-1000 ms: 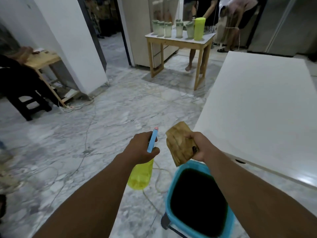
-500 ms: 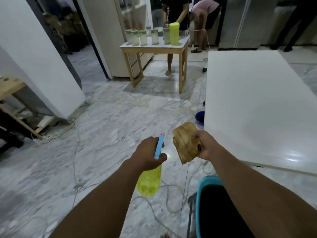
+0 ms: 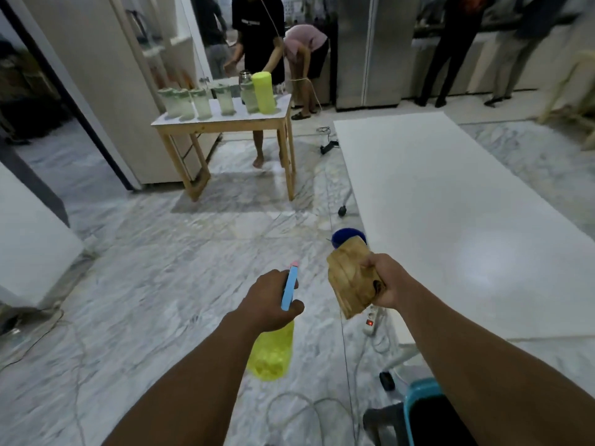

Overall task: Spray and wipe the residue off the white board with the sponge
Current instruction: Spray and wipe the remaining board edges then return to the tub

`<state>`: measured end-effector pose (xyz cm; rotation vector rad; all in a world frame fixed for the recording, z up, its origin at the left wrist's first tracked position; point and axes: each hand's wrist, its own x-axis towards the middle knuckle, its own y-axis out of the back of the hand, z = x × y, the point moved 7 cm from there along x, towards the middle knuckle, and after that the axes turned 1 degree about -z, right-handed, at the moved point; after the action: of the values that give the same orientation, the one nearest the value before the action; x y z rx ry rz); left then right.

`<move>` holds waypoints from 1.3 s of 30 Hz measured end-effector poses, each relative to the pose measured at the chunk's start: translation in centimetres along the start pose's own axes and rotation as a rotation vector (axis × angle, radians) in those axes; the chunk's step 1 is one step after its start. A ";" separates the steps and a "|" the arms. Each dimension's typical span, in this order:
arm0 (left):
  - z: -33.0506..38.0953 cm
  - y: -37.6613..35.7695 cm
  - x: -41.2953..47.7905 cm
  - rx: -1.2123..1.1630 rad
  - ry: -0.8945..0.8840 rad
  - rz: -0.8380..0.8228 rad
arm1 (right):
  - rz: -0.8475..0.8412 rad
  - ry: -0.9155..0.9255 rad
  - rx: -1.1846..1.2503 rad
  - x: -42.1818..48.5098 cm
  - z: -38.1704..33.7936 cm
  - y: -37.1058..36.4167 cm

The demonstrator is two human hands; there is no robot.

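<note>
My left hand (image 3: 270, 300) is low in the middle of the frame. Its fingers are curled around the neck of a spray bottle (image 3: 272, 355), and my thumb wraps across the front. The bottle has a yellow body that hangs below my hand and a blue top that sticks up above it.

My right hand (image 3: 384, 281) is just to the right of it. Its fingers are curled tight on a brown sponge (image 3: 351, 281), holding it by its right side. The sponge is up in the air and touches nothing else.

The white board (image 3: 450, 220) lies flat on the right side of the frame, running from my right hand up toward the top. A soft spot of light shines on it. The sponge is near its left edge but not on it.

Under my right hand, a white power strip (image 3: 372, 320) with a red light lies on the marble floor (image 3: 161, 252). A dark blue bowl (image 3: 344, 236) peeks out just above the sponge. A light blue bucket (image 3: 418, 394) sits in the lower right corner, partly hidden by my arm.

In the upper middle stands a wooden table (image 3: 225, 123). Its tabletop carries a row of jars (image 3: 203, 103) and a tall green tub (image 3: 263, 91). People stand behind it.
</note>
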<state>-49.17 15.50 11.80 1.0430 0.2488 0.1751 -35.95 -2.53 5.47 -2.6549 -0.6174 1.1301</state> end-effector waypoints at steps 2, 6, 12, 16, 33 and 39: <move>-1.1 0.9 2.7 -0.019 -0.039 -0.028 | 0.049 0.028 0.035 1.0 -1.1 -0.1; -2.5 3.2 9.2 -0.016 -0.153 -0.061 | 0.153 0.094 0.126 2.6 -3.8 -0.9; -0.8 4.2 17.8 0.037 -0.322 -0.138 | 0.280 0.132 0.304 4.6 -5.6 0.7; 2.5 1.9 22.2 0.043 -0.435 -0.230 | 0.429 0.136 0.344 6.1 -5.8 4.5; 20.4 -10.2 36.9 0.038 -0.854 -0.516 | 0.858 0.170 0.669 5.6 -6.6 20.4; 25.1 -14.7 36.2 -0.020 -1.016 -0.609 | 0.964 0.239 0.820 2.2 -4.4 21.8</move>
<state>-6.98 -3.20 6.78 0.8796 -0.3657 -0.8876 -24.82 -21.12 -0.11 -2.1981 1.0565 0.8826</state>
